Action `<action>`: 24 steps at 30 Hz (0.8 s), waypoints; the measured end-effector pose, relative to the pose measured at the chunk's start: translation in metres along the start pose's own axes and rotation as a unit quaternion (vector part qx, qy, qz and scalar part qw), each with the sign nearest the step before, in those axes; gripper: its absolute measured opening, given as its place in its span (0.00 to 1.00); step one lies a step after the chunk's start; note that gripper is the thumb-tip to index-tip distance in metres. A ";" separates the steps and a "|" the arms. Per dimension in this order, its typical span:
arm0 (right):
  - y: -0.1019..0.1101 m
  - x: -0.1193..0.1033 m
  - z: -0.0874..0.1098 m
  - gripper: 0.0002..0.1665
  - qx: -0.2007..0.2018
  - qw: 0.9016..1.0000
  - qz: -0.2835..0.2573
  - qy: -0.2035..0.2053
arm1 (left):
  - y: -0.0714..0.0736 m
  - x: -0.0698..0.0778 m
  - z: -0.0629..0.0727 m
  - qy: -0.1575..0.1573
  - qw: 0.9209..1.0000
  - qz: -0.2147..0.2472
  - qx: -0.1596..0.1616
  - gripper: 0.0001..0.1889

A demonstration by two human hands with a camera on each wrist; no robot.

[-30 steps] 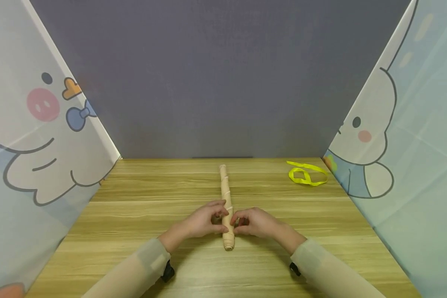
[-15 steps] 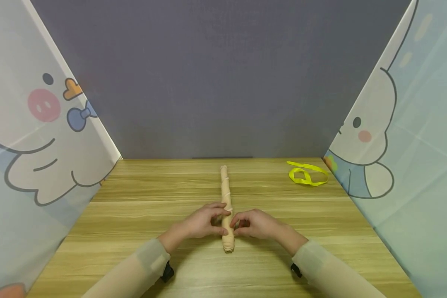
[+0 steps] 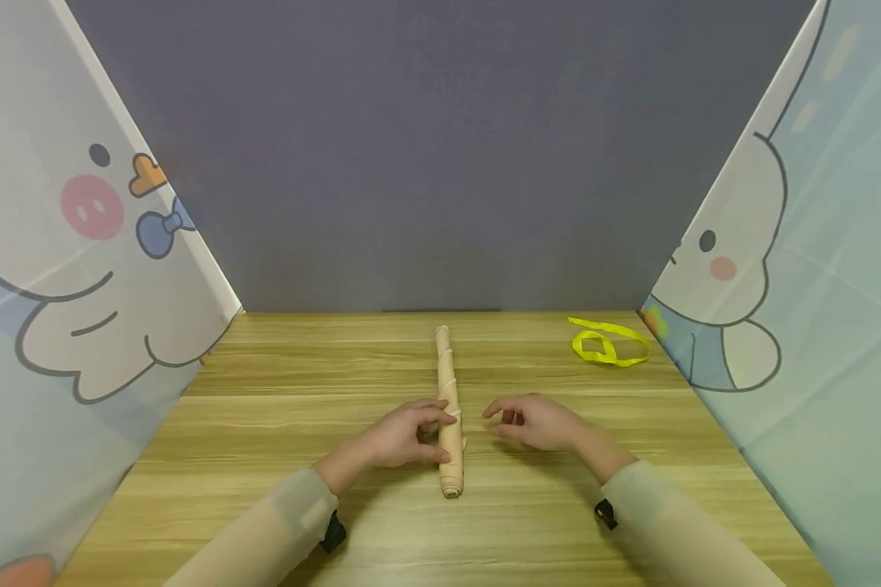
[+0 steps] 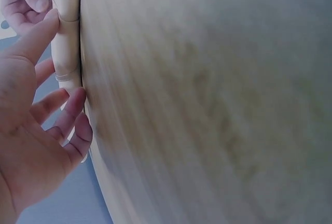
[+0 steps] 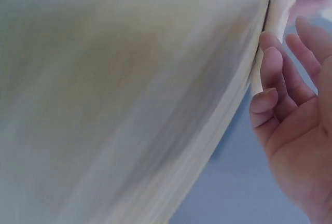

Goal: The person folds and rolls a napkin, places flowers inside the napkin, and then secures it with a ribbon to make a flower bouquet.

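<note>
A slim roll of beige cloth [image 3: 445, 375] lies lengthwise away from me on the wooden table [image 3: 301, 359], with layered turns visible at its near end. My left hand [image 3: 404, 436] holds the roll from the left side, thumb and fingertips on its near half. In the left wrist view the thumb [image 4: 44, 32] meets the roll and the other fingers bend at it further along. To the right, my right hand [image 3: 539, 420] is apart from the roll, fingers loosely bent with nothing in them. A small beige flap sticks out from the roll's right side.
A yellow ribbon [image 3: 595, 356] lies loosely looped at the back right of the table. A dark grey panel [image 3: 440, 163] stands behind the table, and cartoon-printed fabric walls [image 3: 837, 367] flank both sides.
My right hand has let go of the roll and moved off to the right and slightly away from me. The left hand stays at the roll, which has slid slightly toward me.
</note>
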State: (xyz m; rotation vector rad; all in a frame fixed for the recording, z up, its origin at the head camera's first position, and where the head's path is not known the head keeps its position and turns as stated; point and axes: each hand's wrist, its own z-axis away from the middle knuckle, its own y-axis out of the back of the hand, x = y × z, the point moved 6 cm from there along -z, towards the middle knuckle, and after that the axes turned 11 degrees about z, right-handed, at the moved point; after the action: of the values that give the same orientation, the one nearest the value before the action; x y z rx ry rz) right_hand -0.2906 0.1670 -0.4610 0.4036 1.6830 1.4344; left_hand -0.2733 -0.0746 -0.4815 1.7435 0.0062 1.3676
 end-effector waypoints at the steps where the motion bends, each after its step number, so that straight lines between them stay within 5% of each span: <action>1: 0.006 0.009 0.001 0.19 0.006 1.000 0.005 -0.017 | 0.001 0.000 0.000 0.001 1.000 0.003 -0.001 0.33; 8: 0.057 0.086 0.019 0.19 0.079 0.991 0.030 -0.105 | 0.001 0.000 -0.001 0.002 1.000 0.004 0.000 0.33; 13: 0.092 0.136 0.037 0.20 0.133 0.975 0.062 -0.164 | 0.000 -0.002 -0.003 0.002 1.000 0.007 0.002 0.33; 24: 0.107 0.189 0.053 0.26 0.067 0.962 0.102 -0.246 | 0.002 -0.001 -0.003 0.006 1.000 0.012 -0.003 0.34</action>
State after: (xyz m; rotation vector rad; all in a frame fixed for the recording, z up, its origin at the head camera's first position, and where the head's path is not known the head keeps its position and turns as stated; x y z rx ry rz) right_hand -0.3883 0.3669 -0.4358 0.9494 1.3597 1.2331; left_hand -0.2771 -0.0740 -0.4810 1.7359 -0.0120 1.3933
